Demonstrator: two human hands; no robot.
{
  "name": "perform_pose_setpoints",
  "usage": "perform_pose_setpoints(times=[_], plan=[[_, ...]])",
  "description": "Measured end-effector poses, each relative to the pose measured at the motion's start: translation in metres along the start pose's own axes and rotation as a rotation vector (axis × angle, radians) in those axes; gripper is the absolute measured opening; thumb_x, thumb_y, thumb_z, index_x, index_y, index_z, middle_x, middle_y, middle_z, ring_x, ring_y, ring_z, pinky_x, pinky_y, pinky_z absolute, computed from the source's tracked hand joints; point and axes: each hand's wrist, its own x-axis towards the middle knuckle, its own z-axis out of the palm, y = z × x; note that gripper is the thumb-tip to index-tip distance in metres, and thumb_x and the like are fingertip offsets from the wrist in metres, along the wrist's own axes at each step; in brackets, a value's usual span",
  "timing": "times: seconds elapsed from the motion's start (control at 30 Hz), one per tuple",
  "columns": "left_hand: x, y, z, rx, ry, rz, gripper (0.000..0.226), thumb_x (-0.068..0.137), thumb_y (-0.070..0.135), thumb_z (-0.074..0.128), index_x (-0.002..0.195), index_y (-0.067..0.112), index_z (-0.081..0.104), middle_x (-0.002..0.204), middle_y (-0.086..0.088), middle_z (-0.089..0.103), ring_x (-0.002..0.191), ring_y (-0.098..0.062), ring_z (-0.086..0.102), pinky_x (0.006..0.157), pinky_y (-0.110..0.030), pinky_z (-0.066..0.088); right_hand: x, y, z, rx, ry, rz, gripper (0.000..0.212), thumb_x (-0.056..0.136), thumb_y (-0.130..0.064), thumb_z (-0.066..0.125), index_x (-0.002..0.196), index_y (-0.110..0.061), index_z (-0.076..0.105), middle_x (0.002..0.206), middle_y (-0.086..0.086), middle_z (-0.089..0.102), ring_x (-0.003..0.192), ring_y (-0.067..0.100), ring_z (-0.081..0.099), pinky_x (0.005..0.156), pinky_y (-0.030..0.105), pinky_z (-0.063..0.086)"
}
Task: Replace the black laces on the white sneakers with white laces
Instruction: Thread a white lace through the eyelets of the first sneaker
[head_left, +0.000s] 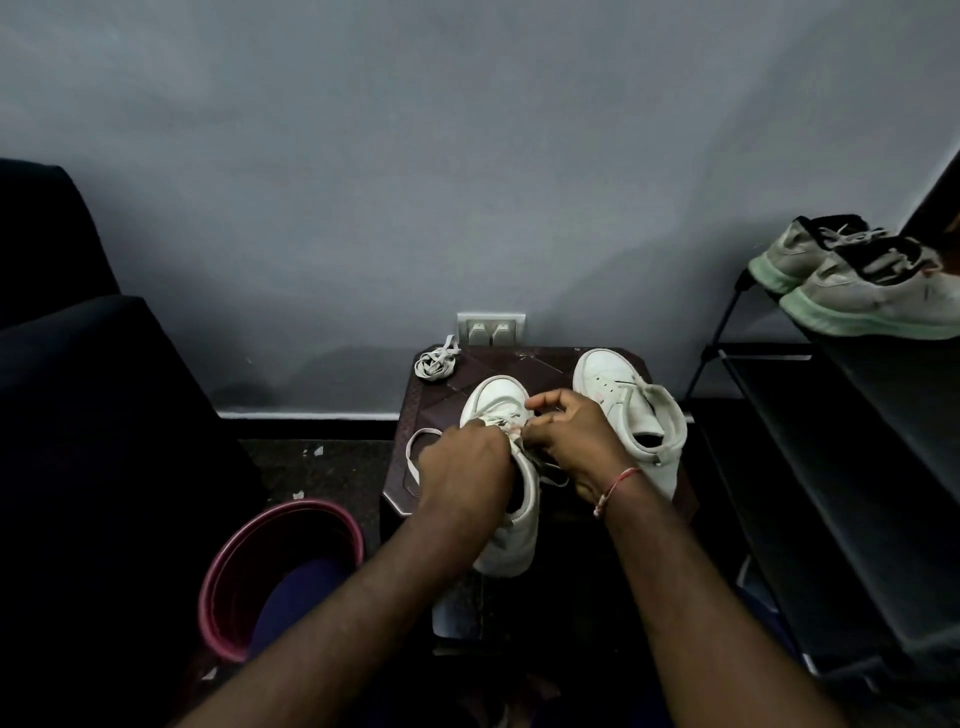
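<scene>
At the middle of the dark brown plastic stool (545, 358), a white leather high-top sneaker (511, 540) is being stood heel-near, likely so its eyelets are being faced. Directly over its tongue the left hand (465, 460) and right hand (574, 434) are being held together, both pinching the flat white lace (415, 441), whose slack is looping toward the stool's left edge. A coiled white spare lace (435, 364) is being kept at the stool's far-left corner.
</scene>
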Motion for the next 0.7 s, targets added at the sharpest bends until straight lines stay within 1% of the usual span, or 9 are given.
perform_pose_setpoints(times=[0.13,0.23,0.33,0.43,0.5,0.53,0.57,0.63,0.7], plan=[[0.003,0.007,0.012,-0.069,-0.023,0.039,0.024,0.091,0.007,0.046,0.11,0.009,0.061,0.12,-0.008,0.052,0.106,-0.03,0.058,0.075,-0.038,0.045,0.009,-0.002,-0.005,-0.063,-0.043,0.043,0.032,0.07,0.017,0.061,0.09,-0.007,0.063,0.066,0.007,0.062,0.054,0.017,0.055,0.058,0.028,0.049],[0.012,-0.001,0.026,-0.207,0.024,0.051,0.014,0.084,0.012,0.053,0.092,0.011,0.064,0.107,-0.008,0.058,0.092,-0.032,0.059,0.074,-0.039,0.044,0.013,-0.006,-0.007,-0.122,-0.092,0.051,0.029,0.068,0.015,0.065,0.085,-0.009,0.064,0.069,0.01,0.064,0.061,0.021,0.058,0.061,0.032,0.05],[0.016,-0.005,0.029,-0.264,0.08,-0.055,0.011,0.079,0.019,0.059,0.085,0.013,0.066,0.098,-0.005,0.063,0.088,-0.03,0.062,0.067,-0.039,0.047,0.013,-0.007,-0.007,-0.173,-0.117,0.016,0.027,0.069,0.012,0.067,0.083,-0.01,0.064,0.073,0.013,0.066,0.065,0.022,0.059,0.063,0.034,0.05],[0.016,-0.003,0.027,-0.324,0.115,-0.086,0.018,0.08,0.026,0.061,0.088,0.011,0.068,0.108,-0.001,0.061,0.094,-0.028,0.061,0.071,-0.04,0.05,0.008,-0.008,-0.009,-0.242,-0.094,-0.056,0.022,0.077,0.007,0.066,0.091,-0.011,0.064,0.076,0.01,0.069,0.066,0.018,0.062,0.068,0.035,0.053],[0.015,-0.003,0.026,-0.398,0.124,-0.059,0.029,0.081,0.033,0.056,0.094,0.011,0.069,0.115,-0.002,0.057,0.098,-0.028,0.059,0.077,-0.042,0.051,-0.001,-0.009,-0.008,-0.227,-0.095,-0.098,0.024,0.084,0.004,0.06,0.103,-0.01,0.061,0.078,0.007,0.068,0.06,0.009,0.061,0.06,0.027,0.051],[0.016,-0.005,0.026,-0.424,0.123,-0.057,0.032,0.081,0.033,0.054,0.098,0.01,0.069,0.12,-0.002,0.056,0.101,-0.027,0.059,0.081,-0.042,0.051,-0.007,-0.008,-0.006,-0.212,-0.108,-0.125,0.027,0.085,0.002,0.059,0.108,-0.011,0.059,0.078,0.003,0.067,0.055,0.002,0.058,0.056,0.022,0.048],[0.017,-0.006,0.026,-0.439,0.114,-0.056,0.033,0.081,0.029,0.054,0.101,0.009,0.069,0.126,-0.002,0.055,0.105,-0.026,0.059,0.084,-0.042,0.05,-0.014,-0.006,-0.004,-0.207,-0.11,-0.163,0.031,0.083,-0.002,0.06,0.112,-0.014,0.058,0.082,-0.001,0.065,0.055,-0.003,0.057,0.057,0.017,0.047],[0.019,-0.009,0.024,-0.466,0.087,-0.034,0.024,0.081,0.022,0.057,0.097,0.008,0.07,0.131,-0.002,0.053,0.11,-0.025,0.058,0.087,-0.042,0.05,-0.024,0.001,-0.001,-0.243,-0.107,-0.229,0.043,0.072,-0.016,0.065,0.115,-0.023,0.057,0.095,-0.005,0.063,0.07,-0.001,0.06,0.071,0.02,0.05],[0.022,-0.012,0.022,-0.484,0.058,0.013,0.019,0.081,0.019,0.059,0.093,0.009,0.071,0.129,-0.003,0.054,0.113,-0.023,0.056,0.088,-0.042,0.049,-0.03,0.006,0.001,-0.328,-0.112,-0.261,0.049,0.069,-0.017,0.064,0.116,-0.028,0.056,0.101,-0.002,0.064,0.081,0.008,0.059,0.077,0.027,0.05]])
